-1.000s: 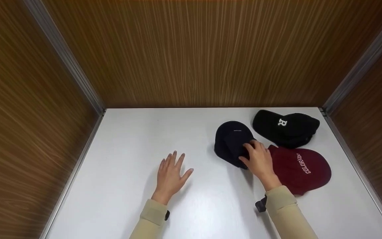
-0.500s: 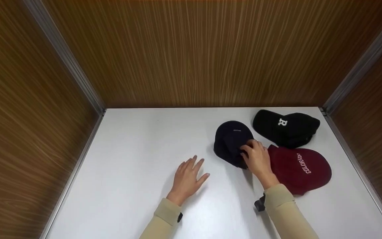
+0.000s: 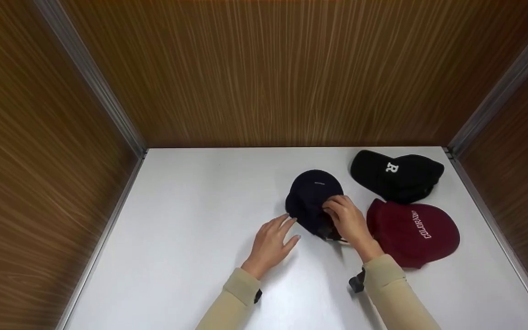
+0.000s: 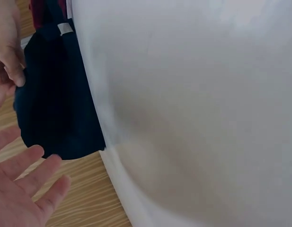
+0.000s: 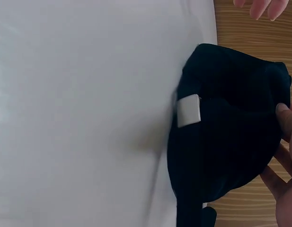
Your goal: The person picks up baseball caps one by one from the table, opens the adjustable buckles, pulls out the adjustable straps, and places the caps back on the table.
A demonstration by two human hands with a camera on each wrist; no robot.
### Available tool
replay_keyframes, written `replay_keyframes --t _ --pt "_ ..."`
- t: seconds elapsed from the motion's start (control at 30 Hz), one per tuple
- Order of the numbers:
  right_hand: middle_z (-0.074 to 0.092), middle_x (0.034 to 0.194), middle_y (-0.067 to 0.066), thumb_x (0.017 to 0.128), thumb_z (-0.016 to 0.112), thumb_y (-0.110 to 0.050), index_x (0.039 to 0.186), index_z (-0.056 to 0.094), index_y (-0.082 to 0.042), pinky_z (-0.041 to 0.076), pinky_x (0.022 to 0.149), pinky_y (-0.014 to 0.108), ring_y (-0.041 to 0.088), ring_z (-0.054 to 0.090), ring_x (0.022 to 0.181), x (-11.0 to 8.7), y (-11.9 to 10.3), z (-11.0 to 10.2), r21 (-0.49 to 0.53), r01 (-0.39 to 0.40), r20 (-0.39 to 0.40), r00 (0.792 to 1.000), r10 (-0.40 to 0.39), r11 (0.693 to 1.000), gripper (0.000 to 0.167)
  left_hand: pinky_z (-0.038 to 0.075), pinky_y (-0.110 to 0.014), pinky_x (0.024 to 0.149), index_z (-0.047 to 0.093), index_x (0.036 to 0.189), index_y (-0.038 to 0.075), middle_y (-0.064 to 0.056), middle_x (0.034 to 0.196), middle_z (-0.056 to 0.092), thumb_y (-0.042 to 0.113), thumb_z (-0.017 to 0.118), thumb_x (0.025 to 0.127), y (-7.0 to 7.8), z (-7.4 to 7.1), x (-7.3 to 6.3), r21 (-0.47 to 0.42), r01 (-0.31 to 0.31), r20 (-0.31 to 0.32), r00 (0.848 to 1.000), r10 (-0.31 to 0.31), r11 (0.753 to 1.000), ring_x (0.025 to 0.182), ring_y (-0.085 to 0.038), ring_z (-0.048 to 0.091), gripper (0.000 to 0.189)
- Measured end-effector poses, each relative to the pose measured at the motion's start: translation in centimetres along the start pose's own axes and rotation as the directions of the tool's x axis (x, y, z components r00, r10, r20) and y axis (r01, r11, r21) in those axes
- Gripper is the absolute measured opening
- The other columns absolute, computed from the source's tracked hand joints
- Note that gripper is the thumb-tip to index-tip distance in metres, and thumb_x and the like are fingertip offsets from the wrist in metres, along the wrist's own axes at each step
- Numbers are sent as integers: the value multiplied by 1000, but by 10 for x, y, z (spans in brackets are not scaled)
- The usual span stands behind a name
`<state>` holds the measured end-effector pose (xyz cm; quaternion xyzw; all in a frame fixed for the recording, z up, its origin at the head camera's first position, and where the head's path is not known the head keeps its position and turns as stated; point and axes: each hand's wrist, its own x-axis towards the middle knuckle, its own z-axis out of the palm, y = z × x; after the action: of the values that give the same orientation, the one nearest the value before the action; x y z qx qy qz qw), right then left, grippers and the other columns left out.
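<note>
A navy baseball cap (image 3: 312,195) is tipped over the white table, its pale inner label (image 5: 189,110) visible in the right wrist view. My right hand (image 3: 350,223) pinches the cap's crown between thumb and fingers. My left hand (image 3: 271,243) has its fingers spread and nearly straight beside the cap's left edge. In the left wrist view its fingers (image 4: 27,163) overlap the cap's outline; whether they touch it I cannot tell. Close to the right of my right hand lies a burgundy cap (image 3: 410,236) lettered COLORADO.
Behind the burgundy cap lies a black cap (image 3: 404,176) with a white R, near the back right corner of the table. Wood-grain panels (image 3: 264,73) with metal edge strips enclose the white tabletop (image 3: 177,201) at the back and both sides.
My left hand has moved right, up to the navy cap. The right hand has drawn that cap slightly left and tilted it. The burgundy and black caps stay put.
</note>
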<state>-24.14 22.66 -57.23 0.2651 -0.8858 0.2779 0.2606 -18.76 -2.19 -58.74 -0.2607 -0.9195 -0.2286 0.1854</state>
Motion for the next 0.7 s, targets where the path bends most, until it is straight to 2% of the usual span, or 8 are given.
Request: replay_keyframes --t 0.2,0.33,0.43,0.57,0.7 --pt "65 97 3 87 70 4 92 69 -9 50 83 36 20 59 94 6 -11 -2 88 -15 21 1000 13 996 13 42 -41 101 60 134 12 -13 138 54 28 67 95 -4 -5 9 -22 -17 -88 996 15 1000 126 -26 50 43" --pt "66 96 2 89 68 4 94 69 -8 51 82 36 19 60 94 10 -18 -3 169 -43 64 997 32 985 14 40 -40 103 59 135 12 -12 138 53 30 64 96 -7 -12 19 5 -33 -127 991 34 999 126 -26 50 43" --pt "67 96 3 88 67 6 95 69 -7 51 82 37 20 61 94 13 -22 -3 224 -37 85 996 18 974 14 39 -40 104 60 133 14 -11 137 54 32 62 98 -8 -16 25 25 -41 -148 988 45 999 124 -26 51 40" --pt "68 96 3 86 69 7 94 70 -7 51 82 35 20 62 93 15 -26 -2 272 3 71 997 -23 962 16 39 -41 103 66 125 15 -7 132 58 31 63 97 -9 -21 31 34 -54 -175 983 59 998 122 -25 52 32" --pt "68 96 3 85 70 9 94 70 -6 49 82 30 20 62 92 15 -29 -1 307 42 49 997 -59 951 17 39 -39 102 72 111 16 -2 118 65 28 66 95 -9 -24 34 44 -71 -200 977 78 997 115 -23 55 21"
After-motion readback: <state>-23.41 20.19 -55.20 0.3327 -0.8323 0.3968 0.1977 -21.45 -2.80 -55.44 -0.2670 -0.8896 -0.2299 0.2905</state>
